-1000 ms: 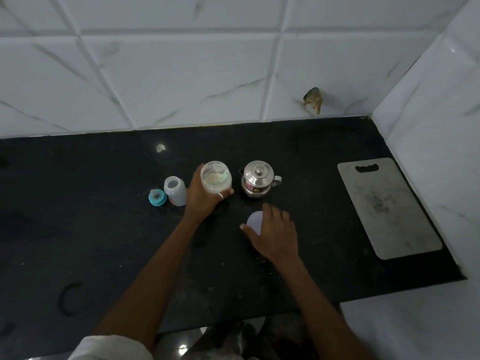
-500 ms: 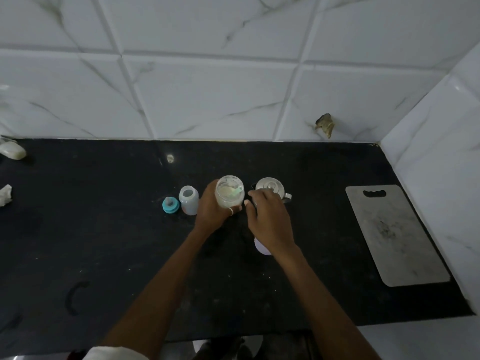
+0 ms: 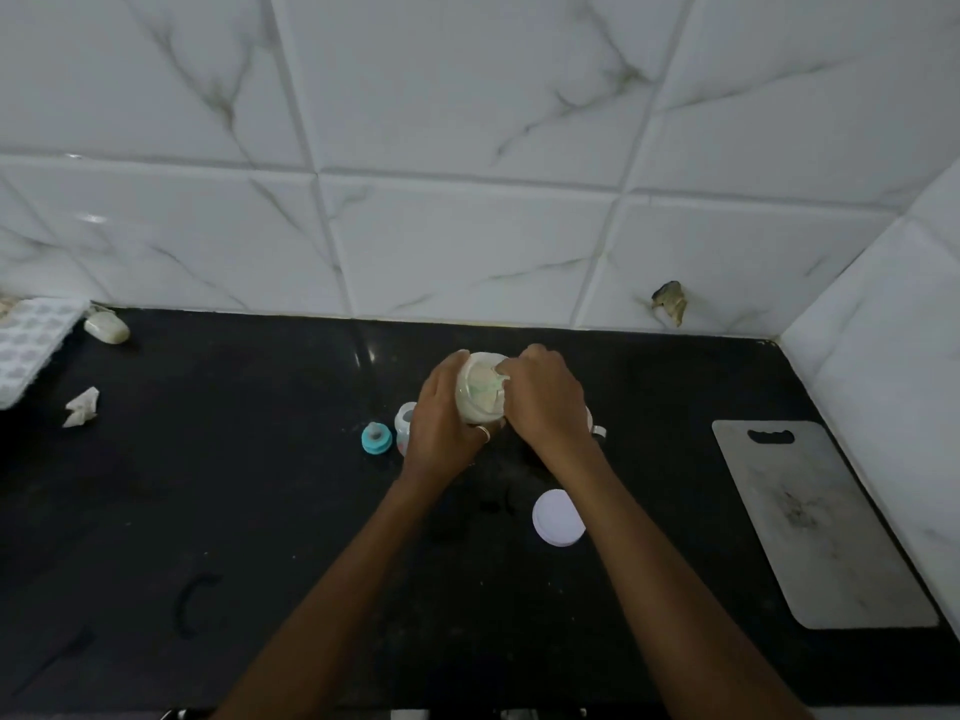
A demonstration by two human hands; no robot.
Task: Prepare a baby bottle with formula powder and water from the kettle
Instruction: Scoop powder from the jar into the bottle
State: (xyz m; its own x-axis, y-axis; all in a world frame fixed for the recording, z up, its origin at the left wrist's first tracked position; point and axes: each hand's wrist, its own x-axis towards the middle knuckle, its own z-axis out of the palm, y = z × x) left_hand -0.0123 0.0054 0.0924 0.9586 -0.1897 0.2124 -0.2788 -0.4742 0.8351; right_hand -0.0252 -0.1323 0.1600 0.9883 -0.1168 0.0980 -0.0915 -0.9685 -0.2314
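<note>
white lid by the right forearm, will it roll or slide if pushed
The white lid lies flat on the black counter, so a push would likely slide it, not roll it. It looks thin and plastic, so it is probably light and stiff. The counter shows a glossy reflection, so the lid may skid easily.

centre frame: left hand (image 3: 441, 426) grips open jar (image 3: 479, 394) | right hand (image 3: 545, 407) curled at its mouth | lid (image 3: 558, 518) below, on tabletop (image 3: 249, 511)

Glossy marbled wall tiles (image 3: 467, 252) — dark polished stone counter (image 3: 208, 485).
</note>
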